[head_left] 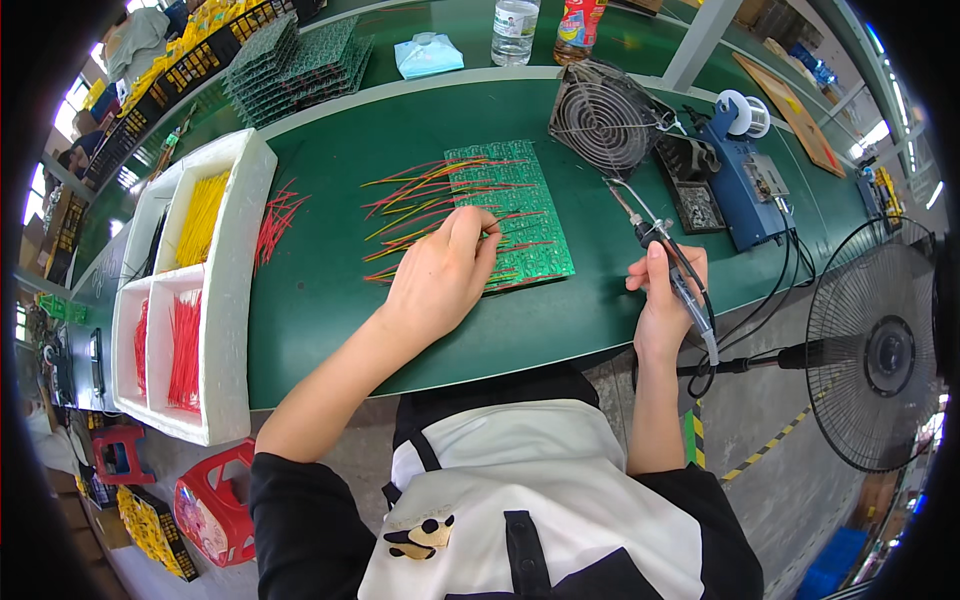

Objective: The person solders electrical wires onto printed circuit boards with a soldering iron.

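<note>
A green circuit board panel (pixel 549 231) lies on the green work table, with red, yellow and dark wires (pixel 404 205) sticking out past its left side. Over the left part of the board is my left hand (pixel 447 262), its fingers pinched together among the wires; what they hold is hidden. My right hand (pixel 668 300) grips a soldering iron (pixel 687 292) to the right of the board. The iron has a thin metal feed tube, and its tip points up and left, away from the board. Its cable hangs down beside my wrist.
On the left a white foam box (pixel 226 290) holds yellow and red wires; loose red wires (pixel 277 222) lie beside it. Behind the iron stand a square fan (pixel 604 117) and a blue solder feeder (pixel 745 180). Stacked boards (pixel 290 70) and bottles (pixel 514 32) stand behind; a round fan (pixel 885 345) is right.
</note>
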Demonstrator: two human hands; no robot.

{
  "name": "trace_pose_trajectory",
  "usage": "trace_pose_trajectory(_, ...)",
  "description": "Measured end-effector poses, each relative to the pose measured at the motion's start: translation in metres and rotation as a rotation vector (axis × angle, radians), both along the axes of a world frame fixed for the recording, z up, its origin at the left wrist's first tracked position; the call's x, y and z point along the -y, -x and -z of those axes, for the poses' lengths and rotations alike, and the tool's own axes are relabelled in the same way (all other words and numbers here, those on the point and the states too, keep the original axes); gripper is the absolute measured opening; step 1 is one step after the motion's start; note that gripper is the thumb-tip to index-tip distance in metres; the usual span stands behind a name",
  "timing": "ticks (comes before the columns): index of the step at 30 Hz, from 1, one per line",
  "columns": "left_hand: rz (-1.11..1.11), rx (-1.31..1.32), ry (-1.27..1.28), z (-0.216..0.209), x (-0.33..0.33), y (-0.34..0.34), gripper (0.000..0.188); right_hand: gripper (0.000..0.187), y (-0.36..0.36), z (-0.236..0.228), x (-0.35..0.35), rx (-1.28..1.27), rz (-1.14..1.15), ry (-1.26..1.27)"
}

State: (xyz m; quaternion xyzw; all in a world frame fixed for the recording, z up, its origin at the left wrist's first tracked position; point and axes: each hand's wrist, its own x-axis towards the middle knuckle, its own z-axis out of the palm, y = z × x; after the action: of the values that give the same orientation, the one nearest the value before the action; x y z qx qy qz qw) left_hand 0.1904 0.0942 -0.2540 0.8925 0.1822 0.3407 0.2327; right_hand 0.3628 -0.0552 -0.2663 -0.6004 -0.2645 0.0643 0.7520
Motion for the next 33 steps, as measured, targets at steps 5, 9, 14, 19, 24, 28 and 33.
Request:
trace_pose_trajectory(5, 0.031, -0.002, -0.018, 0.002, -0.002, 0.0, 0.012, 0.021, 0.002, -0.002, 0.001, -0.017, 0.012, -0.02)
trace_pose_trajectory(9, 0.02, -0.025, -0.017, 0.004, -0.003, -0.001, 0.011, 0.021, 0.001, 0.0, 0.003, -0.038, -0.007, -0.003)
trace_pose_trajectory(14, 0.047, -0.016, 0.012, 0.011, -0.005, -0.002, 0.011, 0.021, 0.002, -0.001, 0.003, -0.041, 0.0, -0.028)
trace_pose_trajectory(19, 0.083, -0.06, 0.116, 0.008, -0.004, 0.0, 0.013, 0.018, 0.0, 0.0, 0.009, -0.106, -0.124, -0.08)
trace_pose_trajectory(24, 0.111, -0.006, 0.193, 0.007, -0.005, -0.002, 0.013, 0.017, 0.003, 0.001, 0.012, -0.147, -0.206, -0.065)
trace_pose_trajectory(28, 0.065, -0.011, 0.329, 0.005, -0.003, -0.002, 0.011, 0.016, 0.004, 0.0, 0.011, -0.142, -0.219, -0.037)
trace_pose_trajectory(33, 0.062, 0.033, 0.271, 0.008, -0.006, -0.004, 0.01, 0.016, 0.004, 0.001, 0.011, -0.132, -0.227, -0.025)
